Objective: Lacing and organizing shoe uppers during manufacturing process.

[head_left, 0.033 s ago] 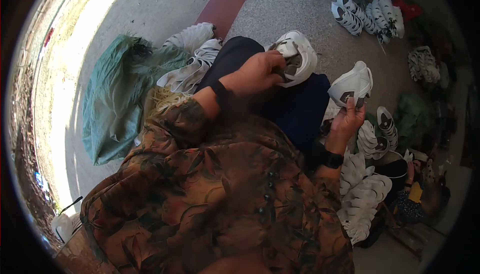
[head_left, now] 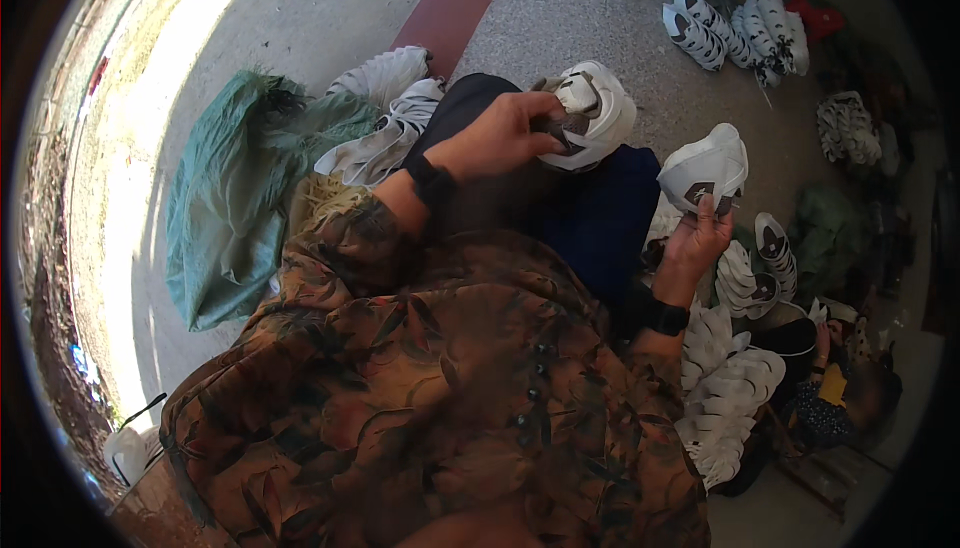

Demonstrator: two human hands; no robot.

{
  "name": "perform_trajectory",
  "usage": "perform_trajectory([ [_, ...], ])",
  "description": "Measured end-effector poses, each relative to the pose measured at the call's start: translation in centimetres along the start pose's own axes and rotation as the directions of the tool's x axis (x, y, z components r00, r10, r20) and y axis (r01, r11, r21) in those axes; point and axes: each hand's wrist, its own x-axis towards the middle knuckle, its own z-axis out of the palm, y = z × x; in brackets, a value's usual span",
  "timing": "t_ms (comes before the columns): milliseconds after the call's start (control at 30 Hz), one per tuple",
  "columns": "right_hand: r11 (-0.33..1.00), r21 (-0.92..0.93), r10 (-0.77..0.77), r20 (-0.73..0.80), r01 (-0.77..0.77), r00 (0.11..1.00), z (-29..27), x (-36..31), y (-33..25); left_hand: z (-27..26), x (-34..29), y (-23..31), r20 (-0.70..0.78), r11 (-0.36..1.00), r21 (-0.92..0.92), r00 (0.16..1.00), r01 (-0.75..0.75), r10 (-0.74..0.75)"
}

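A white shoe upper (head_left: pixel 608 116) with a dark lining rests over my knee. My left hand (head_left: pixel 503 135) is closed on its near-left edge, thumb and fingers pinching by the dark inner part. Raised to the right, another white shoe upper (head_left: pixel 704 163) with a dark patch stands toe up in my right hand (head_left: pixel 697 240). The thumb presses on the patch, while the other fingers are partly hidden behind the piece. Both wrists wear dark bands.
A green woven sack (head_left: pixel 215 203) and stacked pale uppers (head_left: pixel 385 143) lie at left. Nested white uppers (head_left: pixel 735 403) pile up at lower right. More bundles (head_left: pixel 735 33) sit on the floor at far right. A person (head_left: pixel 835 398) is at the right edge.
My left hand has shifted slightly left and up along the upper on my knee, and that upper has turned a little. My right hand has barely moved.
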Motion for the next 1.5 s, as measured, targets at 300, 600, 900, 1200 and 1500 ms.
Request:
perform_trajectory([
  [300, 0.978, 0.208, -0.003, -0.036, 0.011, 0.999, 1.8, 4.6, -1.6, -11.0, -1.9, 4.0, 0.202, 0.99, -0.062, 0.973, 0.127, -0.112],
  [600, 0.913, -0.406, -0.235, -0.422, 0.05, 0.876, 4.2, 6.3, -3.2, -12.6, -4.0, -1.3, -0.486, 0.474, -0.75, 0.87, -0.461, 0.077],
  [900, 0.197, -0.581, 0.218, 0.811, 0.79, 0.543, 9.7, 2.0, 1.8, -12.7, -5.4, -1.1, -0.38, 0.626, -0.701, 0.922, -0.341, 0.076],
  [1200, 0.431, -0.416, 0.197, 0.909, 0.801, 0.366, 9.9, -2.5, 3.8, -10.0, -4.0, 1.1, -0.35, 0.596, -0.763, 0.935, -0.251, -0.054],
  [1500, 0.484, -0.236, 0.165, 0.97, 0.843, 0.177, 8.8, -1.9, 6.8, -5.5, -2.6, 2.5, -0.117, 0.896, -0.444, 0.992, -0.008, -0.049],
])
